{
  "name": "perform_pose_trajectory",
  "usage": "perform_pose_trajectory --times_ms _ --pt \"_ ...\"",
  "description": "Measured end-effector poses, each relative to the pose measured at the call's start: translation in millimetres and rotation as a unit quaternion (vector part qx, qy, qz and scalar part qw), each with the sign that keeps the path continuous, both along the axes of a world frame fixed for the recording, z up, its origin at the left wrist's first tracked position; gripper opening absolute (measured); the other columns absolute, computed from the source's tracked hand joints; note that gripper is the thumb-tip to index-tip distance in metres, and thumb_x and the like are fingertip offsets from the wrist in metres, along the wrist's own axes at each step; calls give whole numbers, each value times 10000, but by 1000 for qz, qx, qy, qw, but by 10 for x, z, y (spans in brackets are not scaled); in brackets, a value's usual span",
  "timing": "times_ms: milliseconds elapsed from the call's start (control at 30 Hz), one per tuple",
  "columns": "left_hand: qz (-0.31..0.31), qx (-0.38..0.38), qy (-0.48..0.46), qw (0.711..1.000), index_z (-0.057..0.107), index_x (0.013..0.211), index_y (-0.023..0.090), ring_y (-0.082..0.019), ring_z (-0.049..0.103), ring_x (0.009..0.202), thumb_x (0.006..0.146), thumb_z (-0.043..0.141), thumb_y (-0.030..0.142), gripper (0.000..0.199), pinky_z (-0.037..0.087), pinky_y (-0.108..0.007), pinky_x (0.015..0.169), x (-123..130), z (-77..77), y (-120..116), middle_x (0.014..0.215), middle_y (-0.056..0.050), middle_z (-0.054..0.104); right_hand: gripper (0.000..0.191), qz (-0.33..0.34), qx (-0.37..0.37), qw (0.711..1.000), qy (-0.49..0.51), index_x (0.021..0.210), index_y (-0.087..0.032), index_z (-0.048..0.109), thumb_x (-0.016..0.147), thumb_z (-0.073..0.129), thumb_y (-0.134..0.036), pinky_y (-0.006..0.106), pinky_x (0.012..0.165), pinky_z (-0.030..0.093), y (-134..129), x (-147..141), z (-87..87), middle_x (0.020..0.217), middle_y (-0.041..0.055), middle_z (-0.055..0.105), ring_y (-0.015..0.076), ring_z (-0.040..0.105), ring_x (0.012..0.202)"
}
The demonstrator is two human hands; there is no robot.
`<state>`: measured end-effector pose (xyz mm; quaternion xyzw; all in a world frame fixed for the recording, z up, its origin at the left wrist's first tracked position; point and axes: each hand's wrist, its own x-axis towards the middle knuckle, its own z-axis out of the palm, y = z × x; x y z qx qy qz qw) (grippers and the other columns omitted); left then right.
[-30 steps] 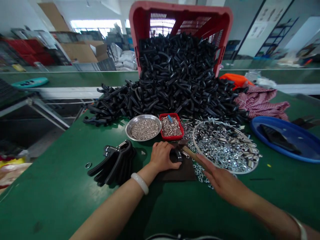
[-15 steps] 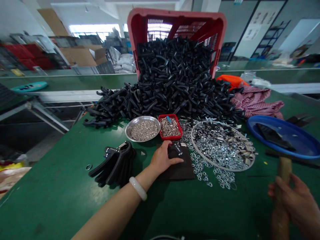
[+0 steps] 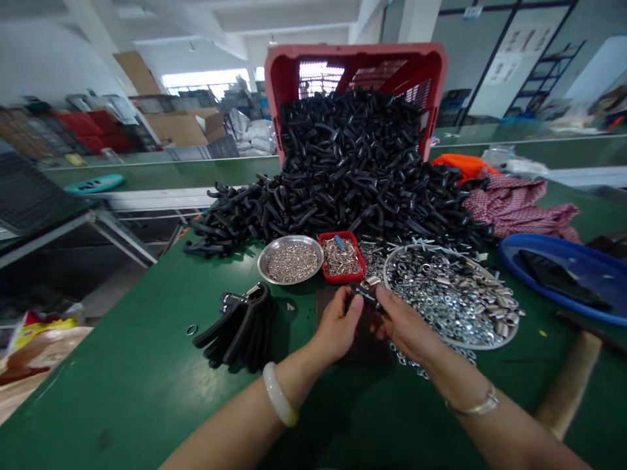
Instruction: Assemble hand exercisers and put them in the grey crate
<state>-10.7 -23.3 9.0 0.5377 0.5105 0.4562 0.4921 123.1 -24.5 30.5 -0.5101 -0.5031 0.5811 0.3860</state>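
Note:
Over a dark square pad (image 3: 365,349), my left hand (image 3: 337,326) and my right hand (image 3: 406,328) are closed together on a small black lever part (image 3: 366,296). A metal coil spring (image 3: 372,281) shows at its far side; fingers hide much of the part. To the left lies a stack of black brake-lever-like handles (image 3: 240,326) with springs. A hammer (image 3: 571,385) with a wooden handle lies beside my right forearm, out of my hand.
A heap of black handles (image 3: 333,196) spills from a red crate (image 3: 355,49). Nearby are a metal bowl (image 3: 262,267) of small parts, a red tray (image 3: 363,267) of pins, a round tray (image 3: 512,336) of nuts and springs, and a blue tray (image 3: 509,245). A loose ring (image 3: 192,330) lies left.
My right hand has let go of the hammer and moved left to join my left hand at the black lever part. The part is now held between both hands. The view has shifted slightly.

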Motion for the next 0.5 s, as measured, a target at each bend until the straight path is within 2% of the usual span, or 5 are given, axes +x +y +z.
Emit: perform_pose_trajectory --times_ms 100,300,367,467,500 --pt "-28 89 237 967 476 1089 152 -218 557 928 847 385 378 344 436 -332 793 -133 192 -128 1033 -125 581 422 -16 -18 997 71 943 -186 607 725 562 -544 162 378 333 149 -295 -8 770 22 605 91 526 569" --pt "-200 49 491 847 630 894 223 -224 608 772 791 442 454 315 448 -329 686 -794 653 66 865 -54 659 302 16 -62 990 127 883 -201 578 708 628 -443 145 295 117 266 -210 -110 744 -25 564 10 385 362" --pt "-114 42 509 852 651 844 252 -210 606 779 774 476 439 265 437 -317 697 -1208 699 395 843 -25 668 286 -21 -64 990 121 817 -177 559 718 611 -440 143 298 139 270 -157 -165 704 -21 548 17 400 366" --pt "185 -39 457 869 643 867 235 -225 582 911 702 599 323 192 421 -314 773 -1972 604 962 945 -39 659 280 -71 -77 991 82 757 -171 529 700 624 -428 143 309 200 261 -92 -257 635 -31 512 37 425 393" --pt "229 -57 446 863 627 919 209 -248 572 941 700 606 302 239 419 -339 783 -2227 540 1119 985 -75 646 280 -75 -82 991 70 746 -174 521 695 627 -428 144 312 212 253 -78 -285 623 -36 500 41 424 400"
